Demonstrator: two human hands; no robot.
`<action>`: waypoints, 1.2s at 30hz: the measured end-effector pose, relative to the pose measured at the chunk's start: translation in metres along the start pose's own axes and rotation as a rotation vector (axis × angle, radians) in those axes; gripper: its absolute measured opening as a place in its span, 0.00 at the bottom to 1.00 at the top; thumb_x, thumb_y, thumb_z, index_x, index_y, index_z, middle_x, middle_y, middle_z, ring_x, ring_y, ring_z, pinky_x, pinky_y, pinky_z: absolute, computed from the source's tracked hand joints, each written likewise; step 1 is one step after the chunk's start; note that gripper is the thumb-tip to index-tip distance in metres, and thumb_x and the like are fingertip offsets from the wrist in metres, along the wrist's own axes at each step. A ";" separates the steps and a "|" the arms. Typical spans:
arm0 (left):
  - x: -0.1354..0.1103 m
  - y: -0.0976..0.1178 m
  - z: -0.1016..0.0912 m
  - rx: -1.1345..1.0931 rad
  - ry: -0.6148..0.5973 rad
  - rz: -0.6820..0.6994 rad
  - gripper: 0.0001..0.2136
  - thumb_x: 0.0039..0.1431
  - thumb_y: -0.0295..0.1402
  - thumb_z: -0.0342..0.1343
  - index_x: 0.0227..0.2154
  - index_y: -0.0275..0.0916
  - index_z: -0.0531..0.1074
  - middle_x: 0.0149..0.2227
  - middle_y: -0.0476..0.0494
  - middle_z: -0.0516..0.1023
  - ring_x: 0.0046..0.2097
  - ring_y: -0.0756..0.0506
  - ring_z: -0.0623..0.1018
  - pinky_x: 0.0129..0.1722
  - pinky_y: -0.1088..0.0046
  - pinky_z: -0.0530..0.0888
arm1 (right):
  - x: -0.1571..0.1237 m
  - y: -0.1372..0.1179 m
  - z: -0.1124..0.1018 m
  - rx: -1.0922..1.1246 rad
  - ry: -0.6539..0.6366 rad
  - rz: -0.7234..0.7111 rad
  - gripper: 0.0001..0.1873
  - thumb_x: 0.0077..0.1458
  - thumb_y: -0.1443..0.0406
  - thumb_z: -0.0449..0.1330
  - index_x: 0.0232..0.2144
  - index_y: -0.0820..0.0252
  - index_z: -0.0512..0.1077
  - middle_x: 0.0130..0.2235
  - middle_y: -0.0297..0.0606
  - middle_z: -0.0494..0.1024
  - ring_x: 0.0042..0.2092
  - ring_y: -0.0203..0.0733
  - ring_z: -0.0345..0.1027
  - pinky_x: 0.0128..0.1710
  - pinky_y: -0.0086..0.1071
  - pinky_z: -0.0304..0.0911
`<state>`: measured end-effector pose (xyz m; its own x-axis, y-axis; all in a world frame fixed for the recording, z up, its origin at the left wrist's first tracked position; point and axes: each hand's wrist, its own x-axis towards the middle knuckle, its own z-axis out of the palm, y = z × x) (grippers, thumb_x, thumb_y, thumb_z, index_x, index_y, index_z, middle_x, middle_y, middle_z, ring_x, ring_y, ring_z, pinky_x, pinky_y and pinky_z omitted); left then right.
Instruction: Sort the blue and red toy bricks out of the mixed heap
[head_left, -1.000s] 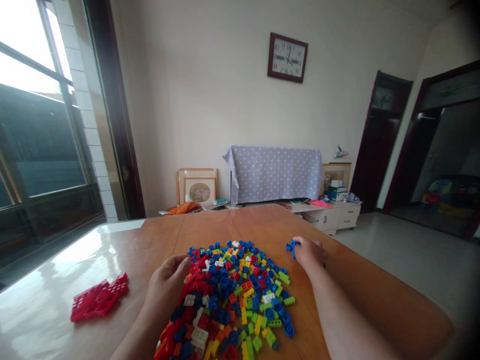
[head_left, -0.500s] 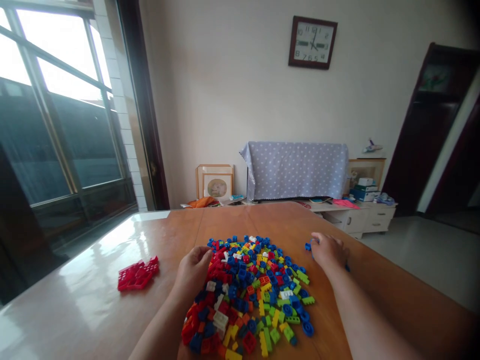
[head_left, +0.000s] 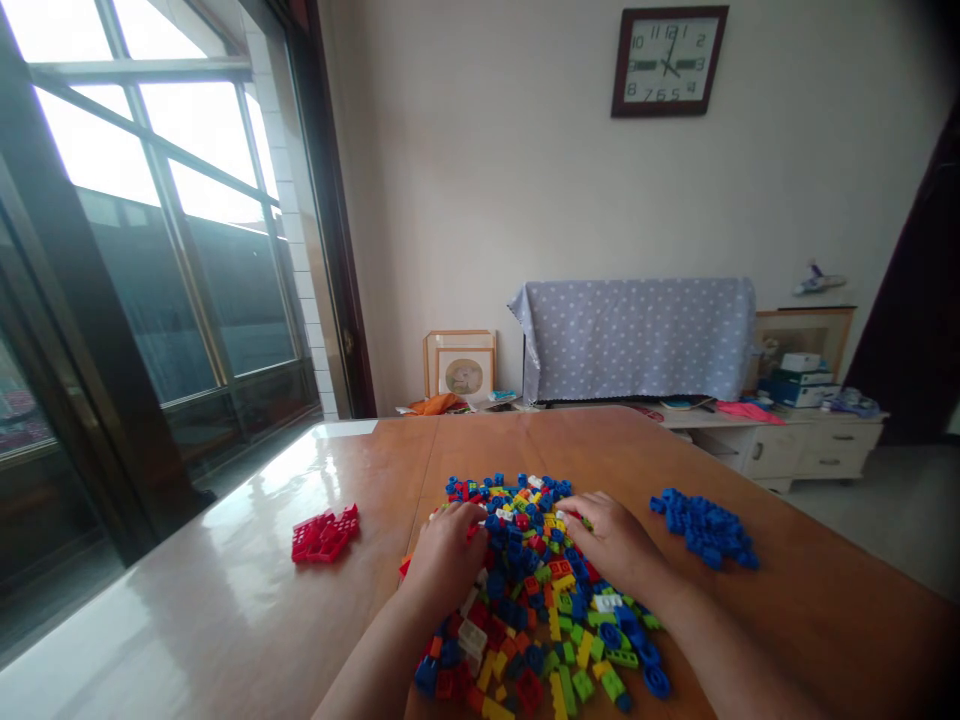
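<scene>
A big mixed pile of plastic toy building bricks [head_left: 559, 600] lies in front of me in red, blue, green, yellow, orange and white. Over the pile's left side is my left hand [head_left: 454, 550], fingers bent downward. Red shows in the gap between its thumb and index finger, and I cannot tell whether that brick is held. At the pile's upper right, my right hand [head_left: 615, 540] reaches in from the side. Its thumb and fingers are apart around loose bricks, some of which they hide.
On the brown table [head_left: 480, 440], a small group of red bricks [head_left: 326, 535] lies to the left. A heap of blue bricks [head_left: 705, 528] sits to the right. Behind the table stand a low white cabinet [head_left: 799, 450] and something under a dotted cloth [head_left: 637, 340].
My right hand has left the blue heap and come inward to the mixed pile, uncovering the heap. My left hand has moved slightly rightward over the bricks. The view has turned left.
</scene>
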<state>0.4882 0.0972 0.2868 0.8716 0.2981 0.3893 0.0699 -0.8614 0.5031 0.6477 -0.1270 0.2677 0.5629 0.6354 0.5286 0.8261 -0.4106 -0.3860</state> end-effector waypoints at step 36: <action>-0.003 0.036 0.013 0.104 -0.011 0.159 0.06 0.58 0.29 0.54 0.36 0.46 0.74 0.39 0.47 0.80 0.46 0.40 0.75 0.52 0.59 0.63 | -0.006 -0.064 -0.007 0.213 -0.162 -0.118 0.20 0.55 0.65 0.65 0.51 0.51 0.76 0.50 0.38 0.80 0.53 0.49 0.69 0.58 0.42 0.61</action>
<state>0.4946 0.0605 0.2938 0.8808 0.1503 0.4490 -0.0203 -0.9354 0.3530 0.5917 -0.1097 0.2944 0.4375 0.7738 0.4581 0.8511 -0.1920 -0.4886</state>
